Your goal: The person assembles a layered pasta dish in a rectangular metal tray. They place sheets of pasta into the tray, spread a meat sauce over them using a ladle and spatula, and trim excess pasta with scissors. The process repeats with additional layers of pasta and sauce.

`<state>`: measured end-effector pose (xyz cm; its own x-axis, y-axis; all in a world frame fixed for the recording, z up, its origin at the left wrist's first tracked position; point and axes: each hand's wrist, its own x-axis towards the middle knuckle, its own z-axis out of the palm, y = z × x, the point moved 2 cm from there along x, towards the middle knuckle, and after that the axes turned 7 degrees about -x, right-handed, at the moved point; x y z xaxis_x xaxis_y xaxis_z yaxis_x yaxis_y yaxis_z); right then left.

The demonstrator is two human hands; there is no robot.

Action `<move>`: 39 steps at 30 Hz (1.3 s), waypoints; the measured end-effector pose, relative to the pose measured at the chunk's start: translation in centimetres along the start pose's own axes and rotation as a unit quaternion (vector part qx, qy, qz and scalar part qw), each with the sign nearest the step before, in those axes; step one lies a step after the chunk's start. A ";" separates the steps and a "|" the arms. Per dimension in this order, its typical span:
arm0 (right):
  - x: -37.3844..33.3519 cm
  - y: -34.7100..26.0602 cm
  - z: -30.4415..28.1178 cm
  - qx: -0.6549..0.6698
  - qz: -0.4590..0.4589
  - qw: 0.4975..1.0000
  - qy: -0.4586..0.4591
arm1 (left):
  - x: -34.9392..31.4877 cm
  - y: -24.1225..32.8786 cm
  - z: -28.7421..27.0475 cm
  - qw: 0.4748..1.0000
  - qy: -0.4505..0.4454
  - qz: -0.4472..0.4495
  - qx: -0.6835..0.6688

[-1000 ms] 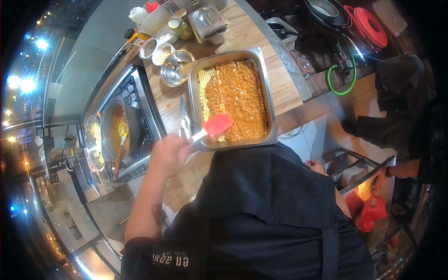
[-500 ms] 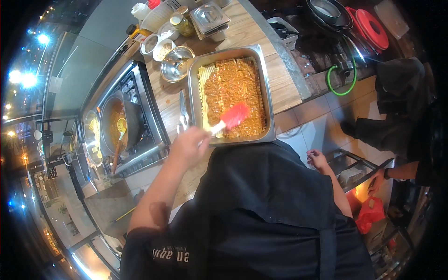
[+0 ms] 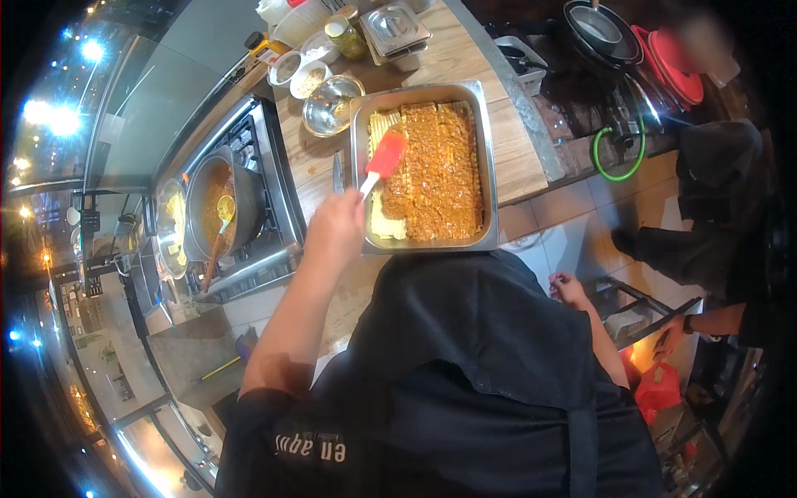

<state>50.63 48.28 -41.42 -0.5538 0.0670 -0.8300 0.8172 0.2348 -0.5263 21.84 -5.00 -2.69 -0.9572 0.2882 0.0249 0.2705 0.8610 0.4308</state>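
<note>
My left hand is closed round the white handle of a spatula with a red head. The spatula's head rests at the left edge of the orange-brown meat sauce, which covers most of the ridged pasta sheets in a deep metal pan. A pale strip of pasta shows uncovered along the pan's left side. Away from the pan, my right hand hangs at my right side, its fingers loosely bent and apart, with nothing visible in it.
A metal bowl, small bowls, a jar and lidded metal containers stand behind the pan. A knife lies left of it. On the stove sits a pot with a ladle. Another person's hand is at the right.
My left hand has drawn the spatula left and away from me, from the near middle of the sauce to its left edge. The view has shifted slightly. My right hand stays at my side.
</note>
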 end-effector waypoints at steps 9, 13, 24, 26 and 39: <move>0.2 2.9 3.2 -0.049 -0.006 0.998 -0.038 | -6.4 3.5 -8.7 0.992 -0.127 -0.004 0.029; 3.0 8.5 1.7 -0.075 -0.031 0.995 -0.052 | 0.0 3.1 -14.6 0.984 -0.166 0.032 0.051; 0.0 -0.1 -2.8 -0.048 -0.008 0.998 0.030 | 18.1 6.1 -10.1 0.849 -0.465 0.160 0.196; -1.2 -1.4 -2.5 -0.060 0.000 0.998 0.035 | 19.4 7.3 -6.9 0.797 -0.507 0.219 0.246; -7.8 12.3 4.9 0.038 0.041 0.998 -0.041 | 24.1 8.1 -0.6 0.730 -0.485 0.320 0.360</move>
<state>65.82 45.94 -42.33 -0.4722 0.0018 -0.8815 0.8706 0.1574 -0.4661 0.93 8.65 1.92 -0.1823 0.5888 -0.7875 0.9485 0.3162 0.0169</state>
